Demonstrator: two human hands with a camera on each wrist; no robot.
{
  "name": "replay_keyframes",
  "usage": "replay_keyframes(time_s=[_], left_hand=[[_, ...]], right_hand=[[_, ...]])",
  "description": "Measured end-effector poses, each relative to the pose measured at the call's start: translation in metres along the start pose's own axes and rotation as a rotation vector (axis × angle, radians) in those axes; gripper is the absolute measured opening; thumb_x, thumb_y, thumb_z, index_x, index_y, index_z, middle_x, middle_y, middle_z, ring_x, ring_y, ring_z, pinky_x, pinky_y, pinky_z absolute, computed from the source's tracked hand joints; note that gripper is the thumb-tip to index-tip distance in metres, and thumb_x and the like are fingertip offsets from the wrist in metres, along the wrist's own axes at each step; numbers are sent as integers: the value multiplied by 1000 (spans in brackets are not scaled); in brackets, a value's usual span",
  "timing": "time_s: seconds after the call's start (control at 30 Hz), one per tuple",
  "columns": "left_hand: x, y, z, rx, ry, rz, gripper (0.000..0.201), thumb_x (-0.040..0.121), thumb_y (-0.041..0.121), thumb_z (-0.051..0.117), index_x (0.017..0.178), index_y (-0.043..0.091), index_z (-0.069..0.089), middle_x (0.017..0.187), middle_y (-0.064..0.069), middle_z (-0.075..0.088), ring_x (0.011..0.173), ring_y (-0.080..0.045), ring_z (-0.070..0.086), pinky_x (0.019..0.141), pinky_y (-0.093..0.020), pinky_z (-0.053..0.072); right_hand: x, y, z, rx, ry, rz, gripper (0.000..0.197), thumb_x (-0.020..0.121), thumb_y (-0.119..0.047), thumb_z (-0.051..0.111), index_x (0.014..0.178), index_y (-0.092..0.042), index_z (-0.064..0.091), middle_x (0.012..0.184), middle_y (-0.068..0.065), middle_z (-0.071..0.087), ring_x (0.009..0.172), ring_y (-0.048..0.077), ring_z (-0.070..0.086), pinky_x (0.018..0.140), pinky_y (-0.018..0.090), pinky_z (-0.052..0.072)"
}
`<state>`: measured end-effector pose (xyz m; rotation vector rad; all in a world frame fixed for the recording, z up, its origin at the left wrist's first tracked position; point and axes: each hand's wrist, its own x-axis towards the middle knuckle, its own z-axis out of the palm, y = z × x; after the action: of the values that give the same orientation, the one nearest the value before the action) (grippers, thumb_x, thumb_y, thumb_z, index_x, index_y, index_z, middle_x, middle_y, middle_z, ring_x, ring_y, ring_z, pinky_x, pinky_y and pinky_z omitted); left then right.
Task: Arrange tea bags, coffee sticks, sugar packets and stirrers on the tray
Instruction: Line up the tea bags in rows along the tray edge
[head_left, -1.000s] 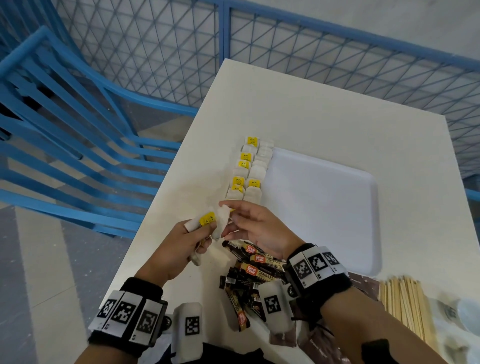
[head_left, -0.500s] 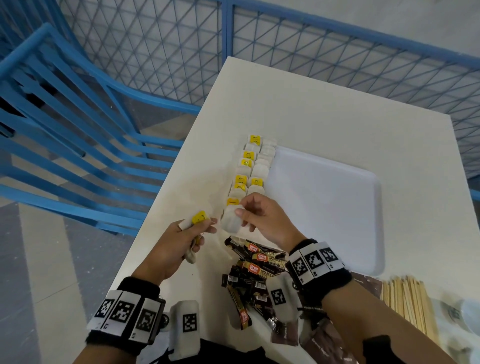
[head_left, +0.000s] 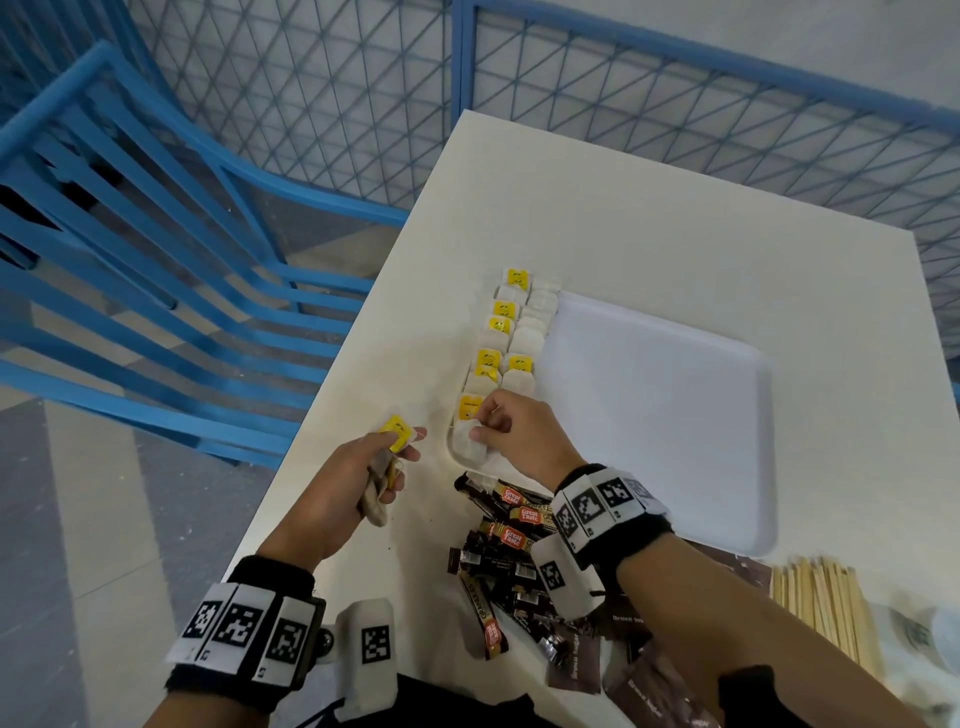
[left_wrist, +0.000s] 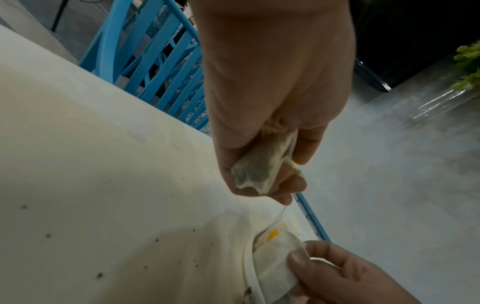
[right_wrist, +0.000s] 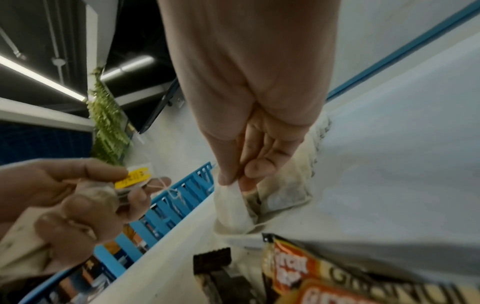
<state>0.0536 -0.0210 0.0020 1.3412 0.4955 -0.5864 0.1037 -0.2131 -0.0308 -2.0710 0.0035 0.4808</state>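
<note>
We see the right hand (head_left: 511, 434) pinching a soft, papery white tea bag (head_left: 470, 447) between thumb and fingertips at the near left corner of the smooth white plastic tray (head_left: 675, 415), the bag touching the tray's rounded rim. Ahead of it a double row of white tea bags with yellow paper tags (head_left: 511, 332) runs overlapping along the tray's left edge. The left hand (head_left: 358, 483), above the matte cream table (head_left: 649, 218) just left of the tray, has its fingers curled round a crumpled, brownish tea bag (head_left: 376, 499) while thumb and forefinger pinch its yellow tag (head_left: 397, 434). Half a second ago the right hand held its bag a little short of the corner; it has since brought it down to the rim — the left hand has barely shifted. The left wrist view shows what the head view does not: the mesh weave of the gripped bag (left_wrist: 262, 166) and a thin string trailing off it. The right wrist view shows the string knotted at the tag (right_wrist: 135, 178). Near the person lie glossy brown and orange coffee sticks (head_left: 511, 530), dark brown sugar packets (head_left: 576, 660) and pale wooden stirrers (head_left: 826, 608), all off the tray.
</note>
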Motion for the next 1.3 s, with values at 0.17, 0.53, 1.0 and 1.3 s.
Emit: replay_keyframes(time_s=[0.17,0.53,1.0,1.3], left_hand=[[1,-2,-4,69,82,-8,27,97,24,42,102,12,65,78,-5,47,62,-13,42,56,-23,34],[-2,-1,3,132,40,142,22,89,30,59,97,11,65,60,2,44,57,-12,37,44,-23,30],[3,-6,15,36,26,113,7,91,10,55,90,14,61,79,-9,52,55,-11,41,43,-21,36],[1,-9,2,-31,30,100,26,93,-5,42,101,11,59,91,-7,57,73,-13,53,53,-18,50]], right_hand=[[2,-1,5,-87,39,-26,14,81,-8,68,93,-6,59,82,6,58,74,17,54,79,34,53],[-13,-21,0,-125,141,-211,23,87,-30,63,102,-13,60,97,-5,58,61,-2,44,67,17,39],[-28,-18,-9,486,-35,-8,5,87,-6,61,88,-10,58,84,6,66,72,13,63,62,17,52],[-21,7,-45,186,59,12,9,84,-14,67,93,-18,66,87,7,69,75,16,61,73,29,52]])
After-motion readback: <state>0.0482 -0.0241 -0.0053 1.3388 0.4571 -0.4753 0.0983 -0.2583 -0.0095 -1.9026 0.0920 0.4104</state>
